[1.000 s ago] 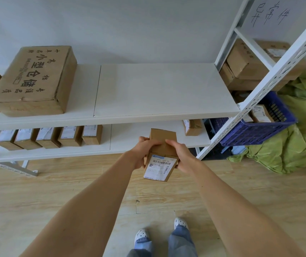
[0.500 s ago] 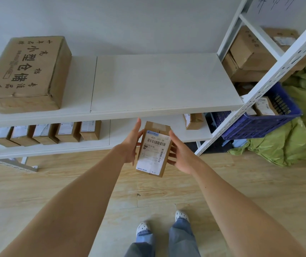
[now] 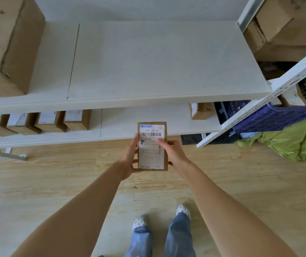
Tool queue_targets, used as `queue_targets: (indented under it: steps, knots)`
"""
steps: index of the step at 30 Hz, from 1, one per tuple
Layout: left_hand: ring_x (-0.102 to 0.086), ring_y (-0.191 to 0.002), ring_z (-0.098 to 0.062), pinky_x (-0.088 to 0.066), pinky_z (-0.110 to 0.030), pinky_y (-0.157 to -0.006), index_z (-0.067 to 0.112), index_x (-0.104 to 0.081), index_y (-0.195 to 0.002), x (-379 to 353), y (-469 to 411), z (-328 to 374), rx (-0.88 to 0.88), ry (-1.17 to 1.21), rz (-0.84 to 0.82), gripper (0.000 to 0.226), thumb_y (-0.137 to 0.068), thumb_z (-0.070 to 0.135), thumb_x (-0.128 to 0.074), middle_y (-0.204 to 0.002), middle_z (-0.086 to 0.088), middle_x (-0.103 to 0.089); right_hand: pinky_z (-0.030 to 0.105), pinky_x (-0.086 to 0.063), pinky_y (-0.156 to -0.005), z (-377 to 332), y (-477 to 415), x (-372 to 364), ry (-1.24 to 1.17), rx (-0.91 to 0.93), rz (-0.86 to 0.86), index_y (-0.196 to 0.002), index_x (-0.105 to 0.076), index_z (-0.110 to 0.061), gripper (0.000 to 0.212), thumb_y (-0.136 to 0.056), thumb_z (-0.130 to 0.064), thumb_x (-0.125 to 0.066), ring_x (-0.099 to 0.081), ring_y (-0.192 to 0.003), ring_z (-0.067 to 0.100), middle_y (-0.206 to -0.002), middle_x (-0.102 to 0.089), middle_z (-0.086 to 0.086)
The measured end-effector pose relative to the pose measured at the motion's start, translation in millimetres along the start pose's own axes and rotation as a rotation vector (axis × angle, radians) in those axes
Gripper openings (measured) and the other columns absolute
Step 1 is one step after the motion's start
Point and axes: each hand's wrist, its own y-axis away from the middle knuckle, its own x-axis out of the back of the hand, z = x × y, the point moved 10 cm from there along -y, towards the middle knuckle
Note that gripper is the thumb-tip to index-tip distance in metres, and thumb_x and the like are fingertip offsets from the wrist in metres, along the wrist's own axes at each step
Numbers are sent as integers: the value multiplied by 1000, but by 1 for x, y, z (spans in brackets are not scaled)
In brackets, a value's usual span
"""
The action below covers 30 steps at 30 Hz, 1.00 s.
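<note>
A small brown cardboard parcel point(image 3: 151, 154) with a white barcode shipping label facing up is held in front of the lower shelf, above the wooden floor. My left hand point(image 3: 129, 158) grips its left side, thumb on the label's edge and fingers underneath. My right hand point(image 3: 174, 153) holds the right side, with one digit laid across the label near the barcode.
A white two-level rack has a bare upper board point(image 3: 157, 58) and a large brown carton point(image 3: 9, 43) at its left. On the lower shelf point(image 3: 139, 119) stand a row of small parcels point(image 3: 50, 121) and one parcel point(image 3: 200, 110). At right: blue basket point(image 3: 278, 115), green bag point(image 3: 293, 140), stacked boxes point(image 3: 287, 25).
The parcel has been turned so its label lies flat and square toward me. My right hand's digit has come onto the label. My view has moved closer to the rack.
</note>
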Motion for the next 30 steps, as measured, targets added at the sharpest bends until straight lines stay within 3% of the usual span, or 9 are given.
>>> queue_targets:
  steps: [4,6,8,12,16,23,26,30]
  knots:
    - [-58,-116,-32,-52,-51,-97,20,-46,-135,5,-38,0,-3,0,28,53,-96,56,-52,-129,-10,-57,31,-47,-79,5,-33,-12,-35,-7,-29,-130,-40,-14,52,-90,-27,-71,-58,-94,8,-107,-61,-4]
    - [-58,-112,-31,-50,-53,-101,19,-45,-130,10,-53,5,-28,-17,61,40,-99,42,-57,-121,-9,-58,35,-49,-78,8,-49,-18,-47,-19,-54,-131,-39,-19,55,-88,-24,-73,-56,-92,5,-106,-60,-8]
    - [-59,-107,-27,-50,-53,-102,17,-47,-125,19,-70,12,-47,-19,91,37,-97,37,-61,-113,-7,-60,45,-51,-89,9,-68,-24,-77,-34,-72,-132,-41,-21,56,-87,-24,-75,-58,-97,8,-110,-61,-8]
    - [-62,-104,-24,-50,-52,-102,14,-50,-114,36,-113,19,-67,22,109,30,-94,30,-67,-112,-8,-62,40,-52,-88,11,-115,-33,-96,-27,-97,-131,-43,-22,49,-91,-25,-70,-59,-100,9,-111,-62,-5]
    - [-62,-107,-22,-48,-48,-106,14,-51,-132,42,-146,20,-82,68,106,41,-95,16,-66,-111,-6,-66,44,-51,-98,18,-153,-36,-55,-39,-104,-131,-47,-19,40,-94,-21,-63,-58,-100,8,-110,-62,-7]
    - [-59,-115,-18,-43,-39,-110,25,-52,-138,47,-201,33,-148,153,102,50,-94,2,-59,-114,-1,-67,38,-52,-89,7,-204,-41,-107,13,-127,-122,-58,-14,32,-93,0,-53,-62,-87,13,-105,-68,2]
    - [-59,-119,-19,-43,-39,-110,18,-52,-127,50,-218,33,-174,169,131,38,-93,3,-61,-115,-3,-66,30,-54,-84,7,-221,-37,-121,59,-115,-127,-58,-16,35,-95,-2,-58,-65,-91,11,-110,-69,-1]
    - [-60,-118,-20,-44,-40,-110,13,-53,-111,56,-229,40,-233,132,193,24,-92,3,-63,-118,-7,-64,35,-54,-96,12,-238,-33,-169,89,-78,-127,-54,-12,32,-96,-6,-60,-65,-100,15,-111,-66,-1]
